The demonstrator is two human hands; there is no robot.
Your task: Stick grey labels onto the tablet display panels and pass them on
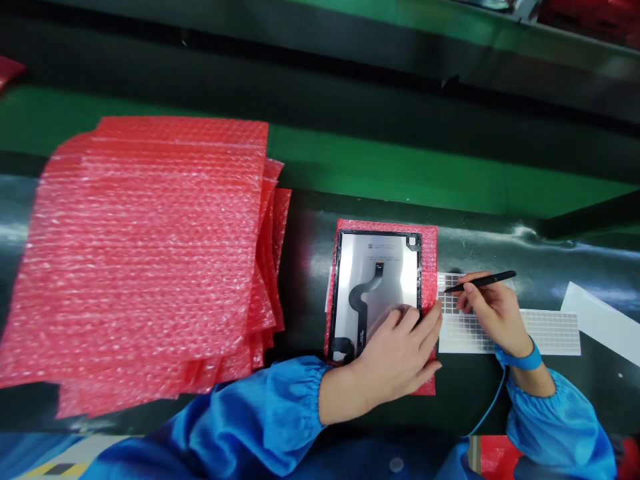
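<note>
Plainly, the silver, black-rimmed panel (397, 287) lies lengthwise front to back; left fingers (429, 327) apart over it, right fingers (479, 301) clamped on a tool (490, 279).

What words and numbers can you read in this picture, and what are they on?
No word or number here can be read for sure.
Flat silver panel with a black frame: small printed lines near the top, too small and blurred to read.
Curved black ribbon cable: tiny pale marks, too small to read.
</note>
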